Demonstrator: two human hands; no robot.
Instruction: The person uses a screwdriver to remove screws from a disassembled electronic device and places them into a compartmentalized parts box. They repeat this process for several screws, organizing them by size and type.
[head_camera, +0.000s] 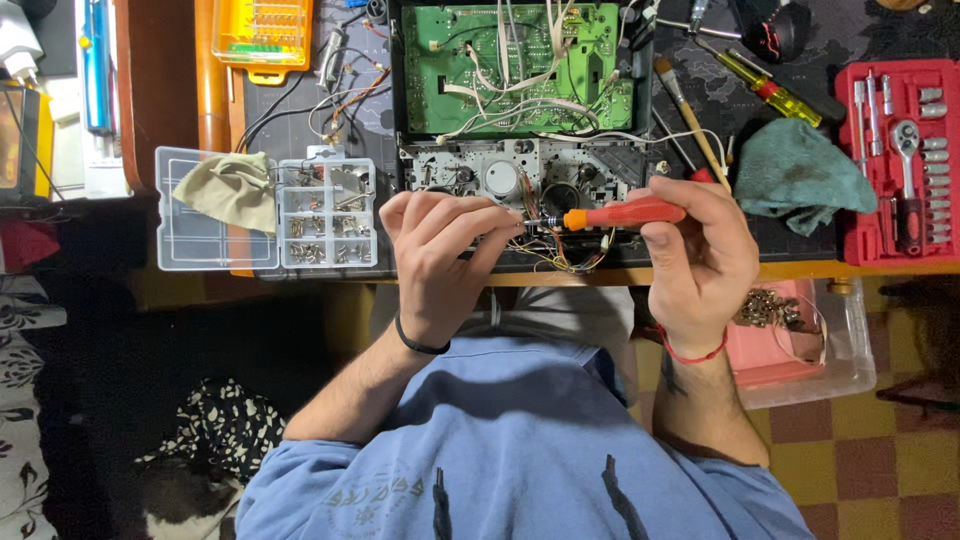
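Note:
An opened electronic device (520, 150) lies on the desk, with a green circuit board (520, 60) at the back and a grey metal mechanism (500, 175) in front. My right hand (700, 260) grips an orange-handled screwdriver (620, 213) held sideways, its tip pointing left into the tangle of thin wires (560, 250) at the device's near edge. My left hand (440, 250) rests on that near edge, fingertips pinched right at the screwdriver's tip. Whatever lies between those fingertips is hidden.
A clear compartment box (325, 212) of small screws with a beige cloth (232, 188) sits at left. At right lie a teal rag (800, 175), a red socket set (900, 160), a yellow-handled screwdriver (775, 92) and a brush (690, 120). A clear tub (850, 350) holds metal parts.

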